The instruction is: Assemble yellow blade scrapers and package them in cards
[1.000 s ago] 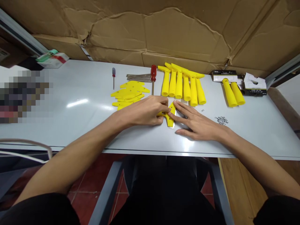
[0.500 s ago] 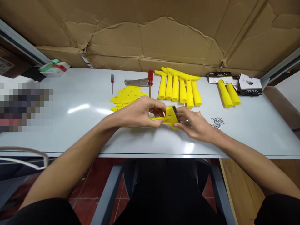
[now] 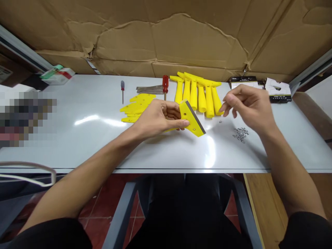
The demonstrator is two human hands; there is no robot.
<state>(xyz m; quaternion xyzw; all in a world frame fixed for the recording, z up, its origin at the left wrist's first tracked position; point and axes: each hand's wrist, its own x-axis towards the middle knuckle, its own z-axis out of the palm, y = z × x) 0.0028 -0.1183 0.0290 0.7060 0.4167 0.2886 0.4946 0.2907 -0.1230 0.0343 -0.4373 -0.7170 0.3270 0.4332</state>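
Scraper (image 3: 190,119) juts rightward from the clasping left grip (image 3: 157,119); whether the right grip (image 3: 252,107) holds anything is unclear.

From my remote view, the right hand (image 3: 252,109) has let go of the yellow scraper (image 3: 192,121) and moved off rightward. I see the left hand (image 3: 157,117) now holding it alone, raised off the tabletop (image 3: 160,155).

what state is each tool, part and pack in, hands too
left hand, closed on scraper
right hand, raised, fingers bent, contents unclear
scraper, held tilted
screws, loose, mostly heaped
plates, piled, overlapping
handles, lying side by side
red screwdriver, lying down
small screwdriver, lying down
metal strips, lying overlapping
packs, partly behind right hand
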